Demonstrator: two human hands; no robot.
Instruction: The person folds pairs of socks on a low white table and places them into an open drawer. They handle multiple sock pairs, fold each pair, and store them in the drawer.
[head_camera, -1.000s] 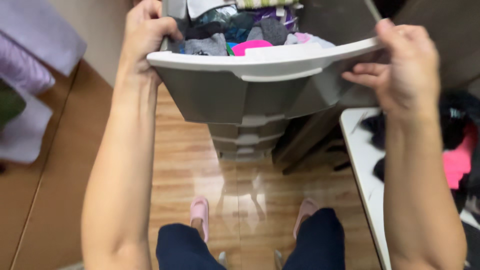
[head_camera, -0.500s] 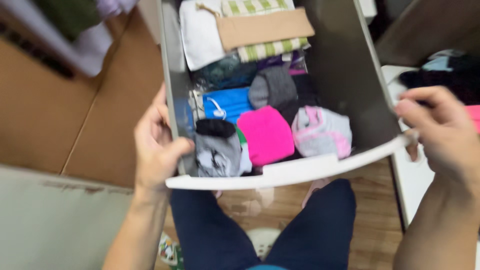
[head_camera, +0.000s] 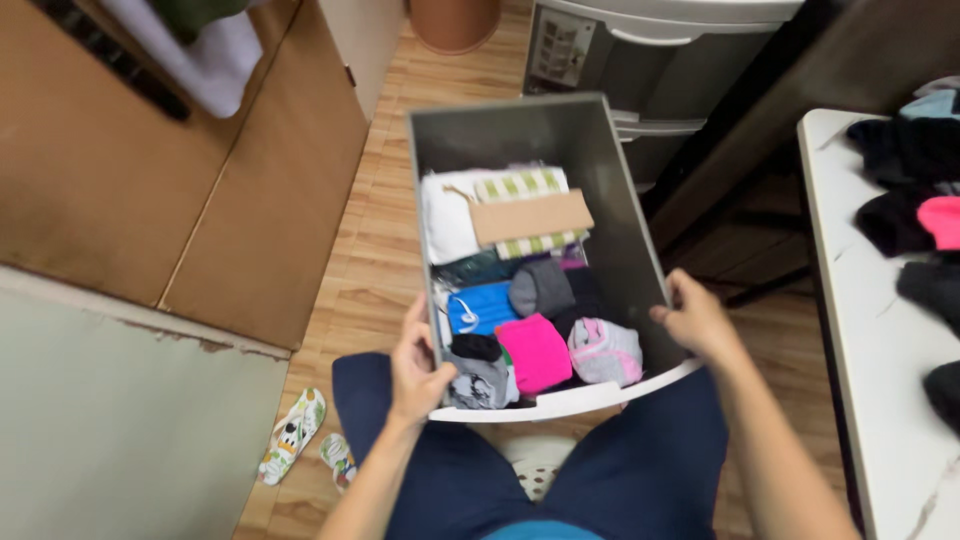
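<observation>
A seated person holds a grey drawer (head_camera: 610, 200) by its near corners, out of its cabinet (head_camera: 640, 60) and resting across the lap above the wood floor (head_camera: 370, 250). The left hand (head_camera: 418, 365) is curled shut over the left wall by the white front rim; the right hand (head_camera: 697, 322) is closed over the right wall. Inside lie folded cloths (head_camera: 448, 215), a tan card (head_camera: 530, 217) and rolled socks, among them a pink pair (head_camera: 537, 352) and a blue one (head_camera: 480, 305). More dark socks (head_camera: 905, 150) wait on the white table (head_camera: 850, 300) to the right. By the look of it the drawer is pulled free and packed, the table's socks still unsorted.
</observation>
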